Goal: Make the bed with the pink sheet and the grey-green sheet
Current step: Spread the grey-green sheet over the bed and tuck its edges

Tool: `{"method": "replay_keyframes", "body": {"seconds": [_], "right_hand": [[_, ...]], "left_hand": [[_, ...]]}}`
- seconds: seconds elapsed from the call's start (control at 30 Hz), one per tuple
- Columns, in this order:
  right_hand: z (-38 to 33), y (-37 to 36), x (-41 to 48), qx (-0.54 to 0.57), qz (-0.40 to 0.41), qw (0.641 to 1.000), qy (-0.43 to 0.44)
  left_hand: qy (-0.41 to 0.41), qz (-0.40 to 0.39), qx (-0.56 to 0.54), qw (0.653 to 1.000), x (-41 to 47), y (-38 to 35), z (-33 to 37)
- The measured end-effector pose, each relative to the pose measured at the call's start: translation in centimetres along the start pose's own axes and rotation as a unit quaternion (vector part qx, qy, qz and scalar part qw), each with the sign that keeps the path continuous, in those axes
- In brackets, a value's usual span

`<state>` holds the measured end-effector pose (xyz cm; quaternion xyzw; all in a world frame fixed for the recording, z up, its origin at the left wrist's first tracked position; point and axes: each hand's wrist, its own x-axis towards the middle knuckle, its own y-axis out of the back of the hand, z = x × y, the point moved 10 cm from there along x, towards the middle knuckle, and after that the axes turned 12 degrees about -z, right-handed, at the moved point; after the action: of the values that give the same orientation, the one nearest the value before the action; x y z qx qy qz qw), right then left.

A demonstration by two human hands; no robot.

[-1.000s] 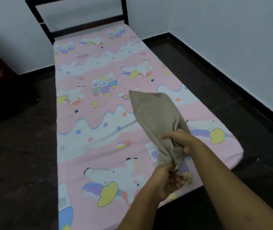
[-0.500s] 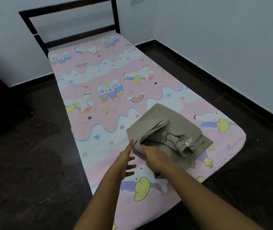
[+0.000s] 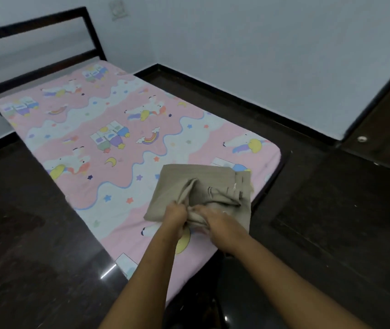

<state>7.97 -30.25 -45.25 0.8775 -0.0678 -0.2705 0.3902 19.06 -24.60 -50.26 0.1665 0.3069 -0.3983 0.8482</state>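
Clutching folds of the bundled grey-green cloth sheet (image 3: 201, 181) in my left hand (image 3: 176, 216) and right hand (image 3: 217, 224) over the spread pink cartoon-print sheet (image 3: 118, 179), I reckon unfolding it comes next.

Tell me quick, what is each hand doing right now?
Left hand: closed, gripping a bunched fold of the grey-green sheet.
Right hand: closed, gripping the same sheet beside it.
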Motion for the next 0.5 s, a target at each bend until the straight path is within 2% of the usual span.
{"method": "replay_keyframes", "body": {"seconds": [0.1, 0.2, 0.33, 0.5], "right_hand": [[0.6, 1.9, -3.8, 0.098, 0.059, 0.993, -0.038], [-0.6, 4.0, -6.6, 0.1, 0.103, 0.988, -0.058], [-3.4, 7.4, -9.3, 0.11, 0.144, 0.981, -0.068], [-6.1, 10.7, -10.5, 0.197, 0.216, 0.954, -0.064]], "left_hand": [[-0.067, -0.051, -0.096, 0.992, -3.4, -1.8, 2.2], [-0.116, -0.093, -0.162, 0.976, -7.5, -2.9, 5.6], [-0.176, -0.098, -0.25, 0.947, -11.9, -1.3, 10.6], [-0.205, -0.154, -0.317, 0.913, -14.5, 1.2, 15.5]]}}
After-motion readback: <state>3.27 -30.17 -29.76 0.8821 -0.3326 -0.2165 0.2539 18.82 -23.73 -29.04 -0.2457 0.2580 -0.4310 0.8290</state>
